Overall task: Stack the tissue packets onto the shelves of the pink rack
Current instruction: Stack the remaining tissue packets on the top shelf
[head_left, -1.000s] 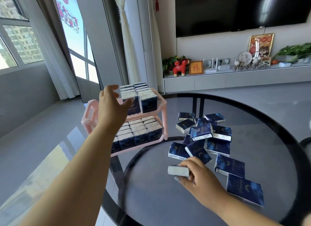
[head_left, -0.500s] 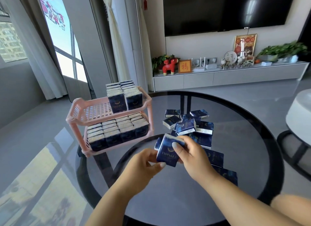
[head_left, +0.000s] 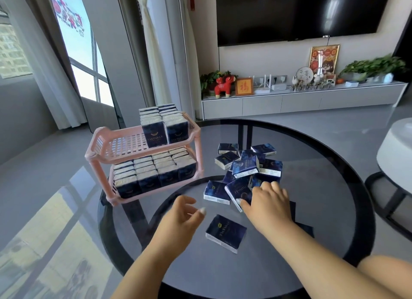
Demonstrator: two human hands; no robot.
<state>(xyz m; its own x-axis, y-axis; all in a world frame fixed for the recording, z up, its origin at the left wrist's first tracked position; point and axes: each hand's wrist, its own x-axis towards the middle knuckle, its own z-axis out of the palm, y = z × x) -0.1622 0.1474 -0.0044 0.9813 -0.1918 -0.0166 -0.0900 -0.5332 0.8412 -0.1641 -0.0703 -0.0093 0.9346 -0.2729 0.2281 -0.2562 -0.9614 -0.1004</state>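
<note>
So the loose packet [head_left: 225, 233] lies flat on the glass table [head_left: 334, 220] between both hands, long axis running away; left hand [head_left: 178, 218], empty and relaxed, is nearer; right hand [head_left: 266, 201] grips a pile packet [head_left: 237, 193]; pink rack [head_left: 107, 147] sits far-left.

One pink rack [head_left: 142, 156], two hands, many tissue packets [head_left: 225, 233].
</note>
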